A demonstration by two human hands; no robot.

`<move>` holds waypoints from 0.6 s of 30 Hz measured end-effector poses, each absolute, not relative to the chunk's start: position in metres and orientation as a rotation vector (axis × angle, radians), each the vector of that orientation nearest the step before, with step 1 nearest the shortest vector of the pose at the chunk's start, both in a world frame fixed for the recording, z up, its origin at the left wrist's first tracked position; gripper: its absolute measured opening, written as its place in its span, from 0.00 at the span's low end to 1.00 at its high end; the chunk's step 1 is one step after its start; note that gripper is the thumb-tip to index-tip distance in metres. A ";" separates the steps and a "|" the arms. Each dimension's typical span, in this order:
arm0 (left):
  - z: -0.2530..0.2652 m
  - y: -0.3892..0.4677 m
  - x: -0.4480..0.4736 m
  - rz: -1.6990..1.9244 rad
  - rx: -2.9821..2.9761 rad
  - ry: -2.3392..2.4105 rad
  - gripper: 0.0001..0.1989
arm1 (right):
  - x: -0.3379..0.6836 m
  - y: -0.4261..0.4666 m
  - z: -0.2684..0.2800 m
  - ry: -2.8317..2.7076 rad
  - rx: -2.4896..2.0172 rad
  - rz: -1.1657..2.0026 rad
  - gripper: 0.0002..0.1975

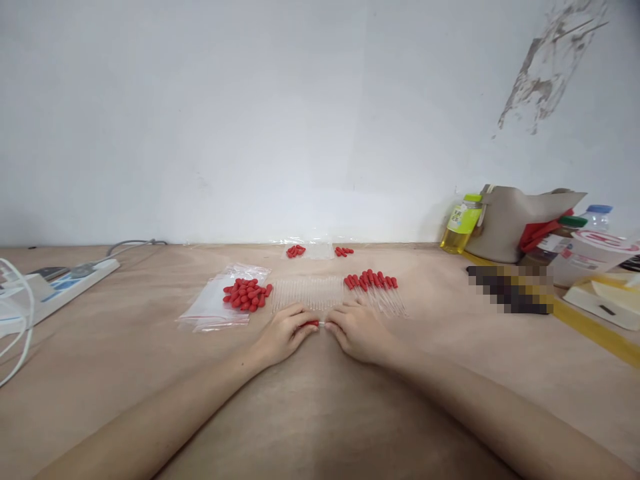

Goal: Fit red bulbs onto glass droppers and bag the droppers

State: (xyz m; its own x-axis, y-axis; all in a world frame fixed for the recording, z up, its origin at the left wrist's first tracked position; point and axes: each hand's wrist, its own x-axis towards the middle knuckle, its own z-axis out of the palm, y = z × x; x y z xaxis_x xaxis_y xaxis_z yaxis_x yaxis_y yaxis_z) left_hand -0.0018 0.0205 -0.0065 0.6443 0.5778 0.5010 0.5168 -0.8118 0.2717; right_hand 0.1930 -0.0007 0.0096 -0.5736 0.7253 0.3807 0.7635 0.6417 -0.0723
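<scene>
My left hand (286, 333) is closed around a red rubber dropper bulb (313, 323), whose end shows past the fingertips. Opposite it, my right hand (357, 331) pinches a clear glass dropper tube (323, 325); its tip meets the bulb's mouth, though how far it goes in I cannot tell. Just beyond the hands lies a row of clear tubes (306, 293) without bulbs. To their right are several droppers with red bulbs (371, 280) on their tubes. A pile of loose red bulbs (245, 295) rests on clear plastic bags (213, 303) at the left.
Near the wall lie small bags with red bulbs (296, 251). A white power strip (75, 287) with cables is at far left. On the right stand a yellow drink bottle (461, 225), a grey bag (505, 223), a paper cup (590, 257) and a dark, pixelated object (510, 290).
</scene>
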 end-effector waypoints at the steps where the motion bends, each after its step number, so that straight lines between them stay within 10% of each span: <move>1: -0.006 0.021 -0.003 0.936 2.747 0.934 0.10 | 0.195 -0.001 0.014 -2.490 -1.209 -0.163 0.12; 18: -0.005 0.018 -0.007 0.831 2.661 0.988 0.08 | 0.237 0.081 0.014 -1.729 -2.214 -0.019 0.17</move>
State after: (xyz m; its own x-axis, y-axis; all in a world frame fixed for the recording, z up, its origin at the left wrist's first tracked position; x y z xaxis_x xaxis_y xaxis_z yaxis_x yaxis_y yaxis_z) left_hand -0.0071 0.0180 -0.0049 0.6223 0.6470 0.4405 0.5444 -0.7621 0.3504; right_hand 0.2367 0.0811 0.0141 0.2629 0.9414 0.2112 0.9459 -0.2083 -0.2489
